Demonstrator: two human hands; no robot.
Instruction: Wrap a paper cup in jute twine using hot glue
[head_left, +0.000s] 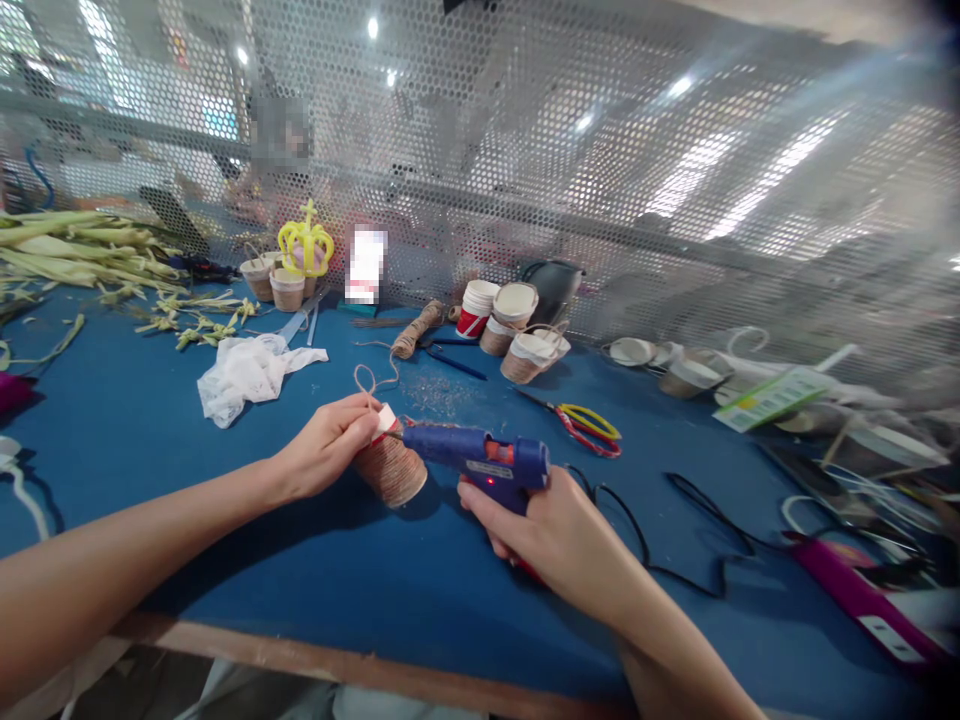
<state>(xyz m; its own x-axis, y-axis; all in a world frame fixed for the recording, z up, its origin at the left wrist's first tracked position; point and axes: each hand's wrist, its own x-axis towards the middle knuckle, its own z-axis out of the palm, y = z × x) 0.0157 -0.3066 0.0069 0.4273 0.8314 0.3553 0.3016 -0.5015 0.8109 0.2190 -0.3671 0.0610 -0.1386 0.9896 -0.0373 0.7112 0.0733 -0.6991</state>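
Tilted on its side above the blue table, a small paper cup wrapped in twine (394, 470) is gripped near its white and red rim by my left hand (337, 440). A loose loop of twine (365, 378) rises beside those fingers and trails back over the table. My right hand (525, 515) is closed round the handle of a blue glue gun (480, 455) with a small red light lit. The gun's nozzle points left and meets the cup near its rim; whether glue is coming out I cannot tell.
Behind the cup lie a twine bundle (418, 330), pliers (454, 360) and several cups (514, 305). Scissors (585, 425) lie to the right, near a black cord (637, 530) and a purple power strip (862, 600). White cloth (247, 375) lies left; a perforated metal screen (450, 150) stands behind.
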